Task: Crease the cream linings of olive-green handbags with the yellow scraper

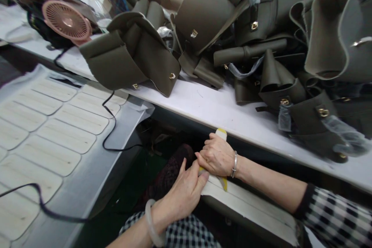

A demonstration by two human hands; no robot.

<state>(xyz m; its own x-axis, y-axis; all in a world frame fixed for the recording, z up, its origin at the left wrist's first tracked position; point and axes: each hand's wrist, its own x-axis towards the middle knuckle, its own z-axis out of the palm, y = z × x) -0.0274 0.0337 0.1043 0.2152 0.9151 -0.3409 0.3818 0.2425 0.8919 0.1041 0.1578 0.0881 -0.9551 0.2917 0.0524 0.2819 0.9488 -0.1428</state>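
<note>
A long bag piece (250,207), off-white on top and dark olive along its side, lies over my lap. My right hand (216,156) is wrapped round a flat white tool with yellow ends (221,133). One end sticks up past the fist, and a yellow tip points down at the bag piece's pale top. My left hand (186,190) is closed at the near-left end of that piece, its thumb lying along the edge. Its fingertips meet my right fingers, and what lies under them is partly hidden.
Several olive handbags (203,11) are heaped on the white table (203,99) ahead. A pink fan (66,21) stands at the back left. At left, rows of off-white panels (59,155) lie on a grey sheet, with a black cord (114,124) across it.
</note>
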